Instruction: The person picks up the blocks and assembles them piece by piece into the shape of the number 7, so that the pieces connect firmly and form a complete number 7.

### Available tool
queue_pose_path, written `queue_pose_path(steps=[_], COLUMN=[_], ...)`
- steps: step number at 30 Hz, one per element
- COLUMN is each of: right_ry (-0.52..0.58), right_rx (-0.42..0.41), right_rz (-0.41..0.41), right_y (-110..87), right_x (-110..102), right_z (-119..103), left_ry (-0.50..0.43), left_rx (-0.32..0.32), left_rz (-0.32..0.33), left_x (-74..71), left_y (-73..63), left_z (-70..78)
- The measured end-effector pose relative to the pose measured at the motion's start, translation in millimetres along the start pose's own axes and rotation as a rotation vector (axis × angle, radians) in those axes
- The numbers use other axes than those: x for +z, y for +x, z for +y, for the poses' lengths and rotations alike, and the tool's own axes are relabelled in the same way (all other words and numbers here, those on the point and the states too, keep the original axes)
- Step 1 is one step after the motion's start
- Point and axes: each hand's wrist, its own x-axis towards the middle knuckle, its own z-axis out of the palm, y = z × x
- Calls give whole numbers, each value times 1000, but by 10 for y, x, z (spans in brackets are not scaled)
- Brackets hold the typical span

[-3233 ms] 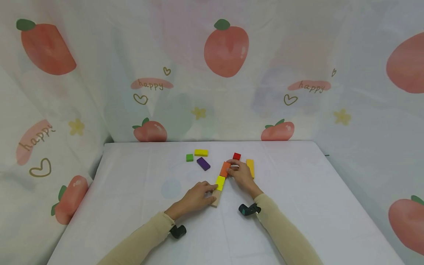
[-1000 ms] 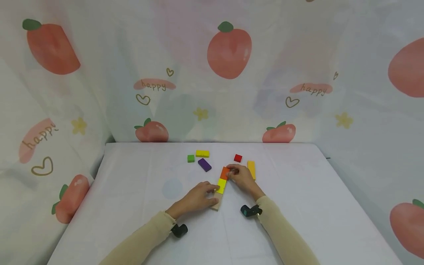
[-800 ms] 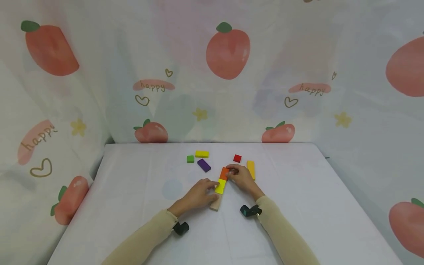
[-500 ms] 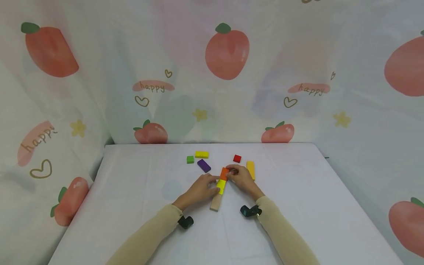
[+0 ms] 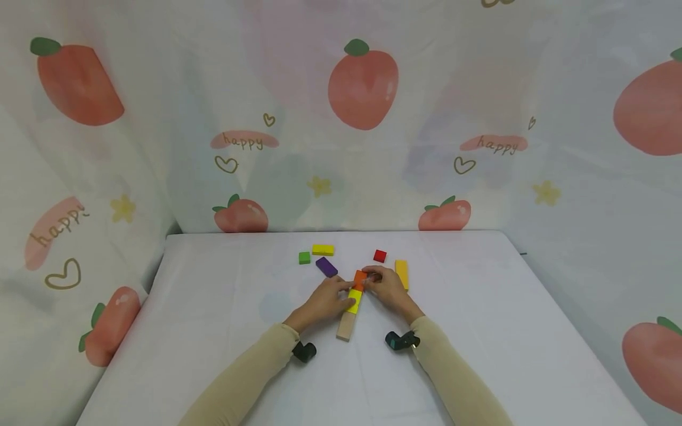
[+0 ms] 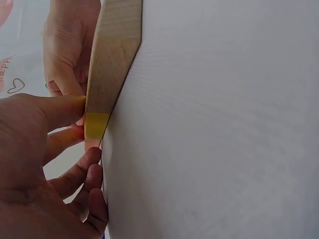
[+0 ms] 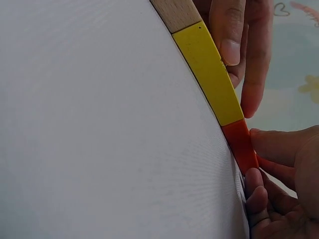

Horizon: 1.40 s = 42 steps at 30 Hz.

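A plain wooden block (image 5: 346,327), a yellow block (image 5: 355,299) and an orange block (image 5: 359,280) lie end to end in a slanted row on the white table. My left hand (image 5: 321,304) comes in from the left, thumb on the yellow block and straight index finger reaching to where yellow meets orange. In the left wrist view its other fingers hang loosely bent beside the row. My right hand (image 5: 390,290) pinches the orange block at the far end; in the right wrist view its thumb (image 7: 274,145) lies on top, with index finger partly hidden behind.
Behind the row lie a green cube (image 5: 304,258), a yellow block (image 5: 322,249) and a purple block (image 5: 327,266). A red block (image 5: 380,256) lies beyond my right hand, with a deeper yellow block (image 5: 402,274) beside it. A printed curtain hangs behind the table.
My left hand has slid forward along the row, from the wooden and yellow blocks to the yellow-orange joint, uncovering the wooden block. My right hand stays at the orange block.
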Motion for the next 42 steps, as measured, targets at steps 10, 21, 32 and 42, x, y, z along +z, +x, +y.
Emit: queue_pose_path(steps=[10, 21, 32, 42], right_ry=[26, -14, -67, -71], right_rx=[7, -62, -68, -43], right_rz=[-29, -8, 41, 95], right_y=[-76, -219, -326, -320], right_x=[-76, -333, -634, -739], right_z=[-44, -192, -225, -33], left_ry=[20, 4, 17, 24], left_rx=[3, -34, -39, -27], left_rz=[4, -7, 11, 7], left_x=[16, 6, 46, 51], left_y=[-1, -31, 2, 9], left_z=[9, 16, -1, -17])
